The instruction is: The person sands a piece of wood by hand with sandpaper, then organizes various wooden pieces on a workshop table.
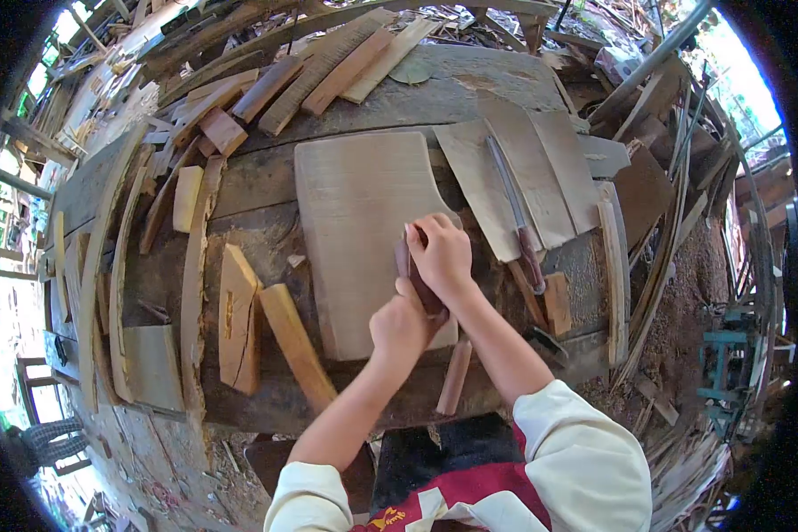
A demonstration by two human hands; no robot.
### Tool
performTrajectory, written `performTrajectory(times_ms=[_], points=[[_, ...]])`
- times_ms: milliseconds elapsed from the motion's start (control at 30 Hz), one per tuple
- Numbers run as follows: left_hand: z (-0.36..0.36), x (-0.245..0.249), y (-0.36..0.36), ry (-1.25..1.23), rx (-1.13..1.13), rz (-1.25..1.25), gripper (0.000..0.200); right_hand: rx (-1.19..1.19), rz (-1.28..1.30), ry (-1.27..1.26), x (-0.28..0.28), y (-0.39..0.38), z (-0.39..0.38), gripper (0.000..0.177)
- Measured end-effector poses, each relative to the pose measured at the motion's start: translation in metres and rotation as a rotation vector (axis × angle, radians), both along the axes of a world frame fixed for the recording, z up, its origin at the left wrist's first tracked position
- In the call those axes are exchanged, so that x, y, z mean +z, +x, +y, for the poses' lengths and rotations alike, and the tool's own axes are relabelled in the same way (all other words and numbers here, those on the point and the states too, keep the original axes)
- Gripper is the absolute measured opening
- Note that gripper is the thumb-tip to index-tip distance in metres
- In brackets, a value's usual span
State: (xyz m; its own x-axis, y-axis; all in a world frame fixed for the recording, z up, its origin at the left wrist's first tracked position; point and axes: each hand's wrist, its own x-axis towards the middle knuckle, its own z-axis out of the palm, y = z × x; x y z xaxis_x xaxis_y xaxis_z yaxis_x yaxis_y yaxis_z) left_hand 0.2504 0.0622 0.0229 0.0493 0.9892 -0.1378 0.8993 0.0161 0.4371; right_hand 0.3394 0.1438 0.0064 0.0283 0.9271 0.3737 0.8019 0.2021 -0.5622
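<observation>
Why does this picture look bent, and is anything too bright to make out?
Head view: wide-lens distortion probably bows the workbench and leaves black corners; head view: daylight glare washes out the left and upper right edges; head view: the left hand and right hand show clearly in soft shade, partly covering the dark wooden piece.

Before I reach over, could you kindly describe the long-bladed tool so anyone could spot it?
On the workbench, find the large central board. To its right lie flat brown sheets. The long-bladed tool rests on them, set apart by its narrow blade and brown handle.
</observation>
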Motion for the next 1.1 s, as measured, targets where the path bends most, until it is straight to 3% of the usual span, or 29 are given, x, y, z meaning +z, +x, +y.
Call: performTrajectory(times_ms=[267,433,633,867,1033,1100], points=[[0.184,0.007,0.005,-0.008,0.075,0.056,0.064,-0.037,-0.059,-0.006,-0.001,-0.002,0.186,0.024],[0.218,0.004,0.014,0.051,0.077,0.079,0.067,-0.033,-0.020,0.022,0.003,0.003,0.222,0.028],[0.154,0.004,0.022,0.033,0.131,0.020,0.067,-0.045,-0.016,0.008,0.004,0.009,0.158,0.026],[-0.006,-0.008,0.025,0.015,0.113,-0.086,0.059,0.027,0.002,0.062,-0.008,0.017,0.003,0.018],[-0.091,-0.004,0.031,-0.139,0.102,0.002,0.053,0.003,0.068,0.012,-0.007,0.026,-0.090,0.013],[-0.111,-0.005,0.032,-0.053,0.047,0.084,0.056,-0.004,0.095,-0.018,-0.004,0.029,-0.110,0.012]])
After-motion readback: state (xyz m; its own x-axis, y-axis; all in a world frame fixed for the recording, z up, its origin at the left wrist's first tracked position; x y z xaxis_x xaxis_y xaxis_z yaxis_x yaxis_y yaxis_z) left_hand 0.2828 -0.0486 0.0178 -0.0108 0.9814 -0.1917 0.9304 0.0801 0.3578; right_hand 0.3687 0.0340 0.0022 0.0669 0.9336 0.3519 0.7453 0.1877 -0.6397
